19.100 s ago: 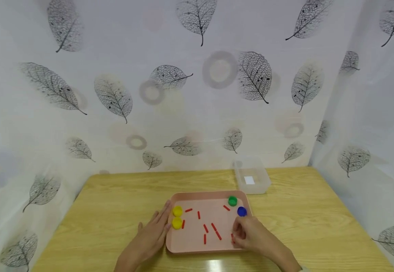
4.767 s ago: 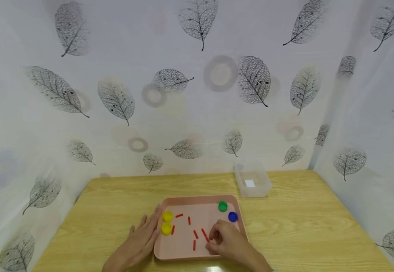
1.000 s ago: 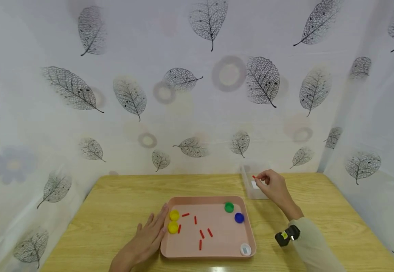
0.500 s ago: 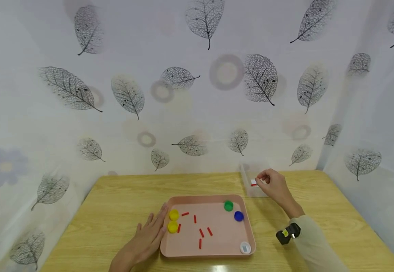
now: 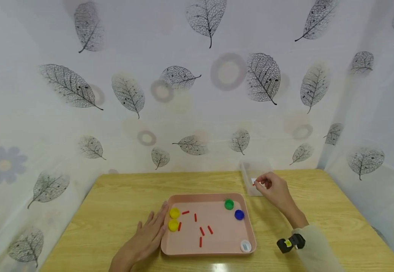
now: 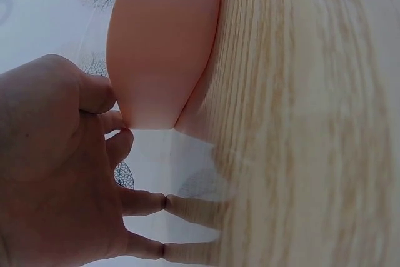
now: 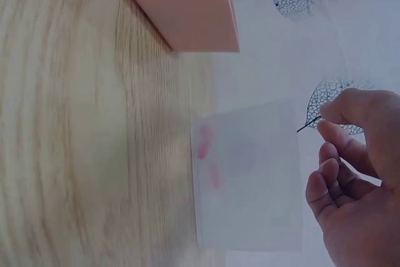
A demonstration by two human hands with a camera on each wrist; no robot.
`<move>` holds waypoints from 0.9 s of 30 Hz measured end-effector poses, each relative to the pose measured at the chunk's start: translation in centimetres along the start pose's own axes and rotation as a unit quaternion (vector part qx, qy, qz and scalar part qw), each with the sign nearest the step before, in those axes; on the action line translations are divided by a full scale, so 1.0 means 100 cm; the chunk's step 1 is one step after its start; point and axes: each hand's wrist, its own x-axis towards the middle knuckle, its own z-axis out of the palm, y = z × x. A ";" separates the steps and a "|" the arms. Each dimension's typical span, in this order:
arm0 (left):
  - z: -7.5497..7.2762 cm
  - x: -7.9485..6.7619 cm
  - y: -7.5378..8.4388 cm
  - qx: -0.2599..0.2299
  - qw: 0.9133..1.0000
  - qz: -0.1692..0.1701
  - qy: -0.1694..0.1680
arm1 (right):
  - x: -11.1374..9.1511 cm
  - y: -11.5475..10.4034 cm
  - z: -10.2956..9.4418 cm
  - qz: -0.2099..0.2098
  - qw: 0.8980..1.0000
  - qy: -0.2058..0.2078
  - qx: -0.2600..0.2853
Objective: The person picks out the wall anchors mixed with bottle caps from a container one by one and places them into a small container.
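Observation:
My right hand (image 5: 275,190) hovers over the clear plastic box (image 5: 246,180) at the back right. Its thumb and index fingertips nearly meet, and no stick shows between them in the right wrist view. A short red stick (image 5: 253,184) appears close by these fingertips in the head view. Through the box wall, blurred red shapes (image 7: 205,142) show low inside. My left hand (image 5: 146,236) rests against the left side of the pink tray (image 5: 217,251), fingers extended. Several red sticks (image 5: 202,231) lie scattered in the tray's left and middle.
Two yellow caps (image 5: 174,213) stand along the tray's left side. A green cap (image 5: 229,204) and a blue cap (image 5: 239,214) sit at its right, a white cap (image 5: 245,246) in its front right corner. A leaf-patterned curtain (image 5: 183,113) rises behind the wooden table (image 5: 129,189).
Over the box, my right hand has let go of the red stick it pinched a second ago. Since the older frames, fewer sticks lie in the tray. My left hand stays at the tray.

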 end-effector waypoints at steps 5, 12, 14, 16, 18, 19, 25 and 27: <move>-0.001 0.000 0.000 0.004 1.000 0.002 0.002 | -0.012 -0.013 -0.002 -0.003 1.000 0.012 0.018; -0.001 -0.004 -0.001 0.004 1.000 0.006 0.000 | -0.026 -0.035 0.000 -0.001 0.999 0.017 0.045; -0.001 -0.004 -0.001 0.001 1.000 0.007 -0.001 | -0.028 -0.040 0.001 0.000 0.998 0.020 0.054; -0.002 -0.004 -0.001 -0.002 1.000 0.007 -0.001 | -0.031 -0.044 0.002 -0.001 0.998 0.024 0.060; -0.002 -0.004 -0.001 -0.003 1.000 0.007 0.000 | -0.034 -0.048 0.005 -0.005 0.997 0.026 0.066; -0.002 -0.003 -0.001 -0.003 1.000 0.007 0.000 | -0.035 -0.050 0.006 -0.009 0.997 0.026 0.071; -0.001 -0.003 0.000 0.004 1.000 0.011 0.001 | -0.043 -0.060 0.017 -0.017 0.993 0.010 0.115; -0.001 -0.003 0.000 0.006 1.000 0.012 0.001 | -0.045 -0.064 0.022 -0.018 0.992 -0.001 0.125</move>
